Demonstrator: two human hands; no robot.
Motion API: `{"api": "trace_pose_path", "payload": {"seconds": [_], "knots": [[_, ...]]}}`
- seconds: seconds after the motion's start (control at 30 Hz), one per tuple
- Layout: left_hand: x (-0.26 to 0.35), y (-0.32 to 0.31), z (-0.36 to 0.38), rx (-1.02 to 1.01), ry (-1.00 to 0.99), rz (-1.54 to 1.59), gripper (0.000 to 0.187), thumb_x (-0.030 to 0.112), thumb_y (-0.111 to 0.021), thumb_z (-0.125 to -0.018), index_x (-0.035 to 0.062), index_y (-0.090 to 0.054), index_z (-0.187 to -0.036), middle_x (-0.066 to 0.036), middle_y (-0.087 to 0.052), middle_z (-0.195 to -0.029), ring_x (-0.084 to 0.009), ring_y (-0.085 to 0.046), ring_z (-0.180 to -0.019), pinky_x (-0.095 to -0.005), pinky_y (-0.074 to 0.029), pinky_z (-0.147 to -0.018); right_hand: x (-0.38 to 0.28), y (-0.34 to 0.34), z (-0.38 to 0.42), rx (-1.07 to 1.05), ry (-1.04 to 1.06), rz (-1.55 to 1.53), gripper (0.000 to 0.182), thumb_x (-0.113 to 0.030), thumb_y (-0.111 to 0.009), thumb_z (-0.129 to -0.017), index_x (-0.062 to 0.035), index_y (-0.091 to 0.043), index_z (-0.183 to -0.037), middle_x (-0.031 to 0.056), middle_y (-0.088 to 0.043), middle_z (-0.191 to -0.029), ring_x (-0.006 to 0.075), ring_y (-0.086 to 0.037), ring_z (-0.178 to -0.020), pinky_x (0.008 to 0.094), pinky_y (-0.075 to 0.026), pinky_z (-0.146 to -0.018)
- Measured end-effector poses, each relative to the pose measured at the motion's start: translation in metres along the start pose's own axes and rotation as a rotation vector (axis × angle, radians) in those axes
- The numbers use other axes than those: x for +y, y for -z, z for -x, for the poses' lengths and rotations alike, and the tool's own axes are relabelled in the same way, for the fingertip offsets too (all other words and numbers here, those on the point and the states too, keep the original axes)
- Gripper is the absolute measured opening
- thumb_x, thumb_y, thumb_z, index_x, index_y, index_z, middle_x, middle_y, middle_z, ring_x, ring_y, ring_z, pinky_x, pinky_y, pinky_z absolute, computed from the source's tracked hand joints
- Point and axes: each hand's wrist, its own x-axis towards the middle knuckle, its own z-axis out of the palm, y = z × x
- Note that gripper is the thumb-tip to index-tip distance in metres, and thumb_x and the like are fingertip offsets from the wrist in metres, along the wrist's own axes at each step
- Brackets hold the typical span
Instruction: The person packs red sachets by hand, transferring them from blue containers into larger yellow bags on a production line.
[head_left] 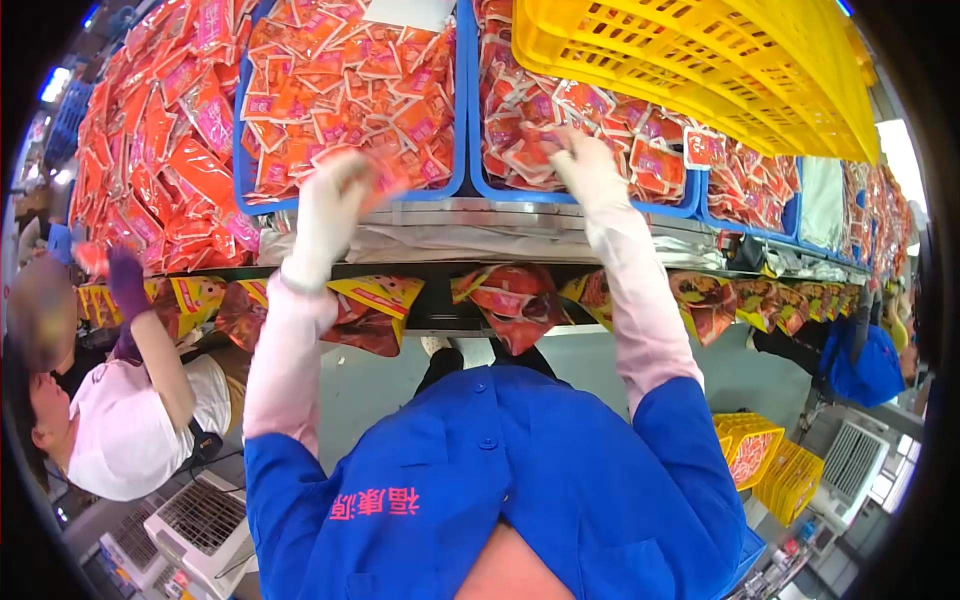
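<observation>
My left hand (335, 205), in a white glove, is closed on a small red packet (385, 182), blurred by motion, at the near edge of a blue bin (462, 110) full of red and orange packets. Over a second blue bin (640, 207) on the right, my right hand (588, 170), also white-gloved, pinches a red packet (540, 145) that is partly blurred. Below my hands, at the table edge, hangs an upright pouch (510, 300) with red packets showing in its mouth. More yellow and red pouches (375, 315) hang along the same edge.
A yellow crate (700, 70) leans over the right bin. Red packets (160, 150) are heaped at far left. A co-worker (140, 410) in a purple glove stands on the left. Yellow crates (790, 480) and a grey-white appliance (205, 525) stand behind me.
</observation>
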Motion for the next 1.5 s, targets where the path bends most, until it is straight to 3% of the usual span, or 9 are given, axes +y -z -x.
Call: {"api": "trace_pose_path", "payload": {"seconds": [0.17, 0.33, 0.57, 0.73, 0.97, 1.2, 1.3, 1.37, 1.5], "knots": [[0.05, -0.07, 0.111, -0.284, -0.606, 0.189, 0.025, -0.005, -0.069, -0.067, 0.0101, -0.068, -0.087, -0.005, -0.069, -0.095, -0.0282, -0.067, -0.097, -0.0384, -0.054, -0.087, -0.094, 0.052, 0.101, -0.482, -0.28, -0.746, 0.033, -0.019, -0.07, -0.093, -0.0055, -0.067, -0.123, 0.0012, -0.072, -0.1, 0.0093, -0.065, -0.089, 0.0297, -0.054, -0.08], [-0.004, -0.104, 0.151, -0.368, -0.599, -0.381, 0.017, 0.019, -0.069, -0.081, 0.0091, -0.07, -0.094, -0.008, -0.069, -0.093, -0.0273, -0.066, -0.101, -0.0503, -0.041, -0.111, -0.099, -0.024, 0.151, -0.846, 0.112, 0.33, 0.022, -0.011, -0.058, -0.088, -0.0007, -0.065, -0.107, 0.0253, -0.07, -0.1, 0.0412, -0.068, -0.097, 0.0468, -0.054, -0.085], [-0.008, -0.075, 0.149, -0.435, -0.779, -0.522, 0.005, 0.016, -0.063, -0.073, 0.0114, -0.064, -0.072, -0.005, -0.062, -0.071, -0.0233, -0.065, -0.078, -0.0481, -0.042, -0.11, -0.075, -0.198, 0.136, -1.28, 0.159, 0.61, 0.022, -0.023, -0.064, -0.09, -0.0122, -0.077, -0.103, 0.0154, -0.074, -0.106, 0.0303, -0.072, -0.101, 0.0437, -0.057, -0.084], [-0.008, -0.052, 0.142, -0.42, -0.64, -0.459, 0.01, 0.019, -0.07, -0.07, 0.0117, -0.066, -0.076, -0.005, -0.063, -0.077, -0.0251, -0.064, -0.084, -0.0454, -0.045, -0.099, -0.125, -0.148, 0.115, -1.382, 0.306, 0.451, 0.025, -0.024, -0.063, -0.09, -0.012, -0.075, -0.108, 0.0166, -0.073, -0.108, 0.0325, -0.069, -0.105, 0.0445, -0.055, -0.088], [-0.08, -0.008, -0.017, 0.334, -0.176, -0.752, 0.038, 0.027, -0.079, -0.079, 0.0089, -0.066, -0.109, -0.011, -0.066, -0.105, -0.0302, -0.06, -0.107, -0.0487, -0.042, -0.096, -0.065, -0.018, -0.021, -0.378, 0.033, 0.305, 0.023, -0.023, -0.058, -0.089, -0.008, -0.075, -0.096, 0.0197, -0.073, -0.101, 0.0362, -0.07, -0.096, 0.0477, -0.055, -0.085], [-0.148, -0.048, -0.094, -0.153, 0.172, -1.22, 0.03, 0.035, -0.075, -0.079, 0.0203, -0.073, -0.105, -0.009, -0.072, -0.103, -0.0278, -0.067, -0.1, -0.0488, -0.044, -0.092, 0.042, -0.091, -0.056, -0.403, -0.003, 0.517, 0.033, -0.022, -0.06, -0.09, -0.001, -0.069, -0.114, 0.0222, -0.072, -0.107, 0.0393, -0.069, -0.103, 0.0489, -0.054, -0.089], [-0.102, -0.004, -0.053, 0.209, -0.141, -0.378, 0.016, 0.013, -0.067, -0.086, 0.0088, -0.073, -0.1, -0.009, -0.072, -0.083, -0.0248, -0.069, -0.084, -0.039, -0.052, -0.075, 0.026, -0.014, -0.024, -0.182, -0.171, -0.025, 0.033, -0.021, -0.061, -0.093, -0.0018, -0.066, -0.12, 0.0166, -0.073, -0.091, 0.0225, -0.074, -0.083, 0.0366, -0.058, -0.07], [-0.027, 0.003, -0.013, 0.034, 0.198, 0.085, 0.019, -0.002, -0.061, -0.082, 0.0014, -0.072, -0.097, -0.012, -0.073, -0.091, -0.0263, -0.07, -0.086, -0.0368, -0.054, -0.076, -0.019, 0.025, 0.009, -0.116, -0.283, -0.578, 0.031, -0.023, -0.061, -0.097, -0.0041, -0.065, -0.122, 0.0052, -0.073, -0.097, 0.0128, -0.07, -0.082, 0.0317, -0.057, -0.07], [0.039, -0.059, 0.091, -0.315, -0.29, 0.519, 0.021, -0.005, -0.061, -0.083, 0.004, -0.068, -0.1, -0.006, -0.071, -0.097, -0.0184, -0.068, -0.094, -0.0324, -0.054, -0.072, -0.084, 0.048, 0.077, -0.241, -0.112, -0.849, 0.029, -0.011, -0.063, -0.096, -0.0036, -0.062, -0.124, 0.0063, -0.07, -0.119, 0.0115, -0.066, -0.102, 0.0281, -0.054, -0.088]]}}
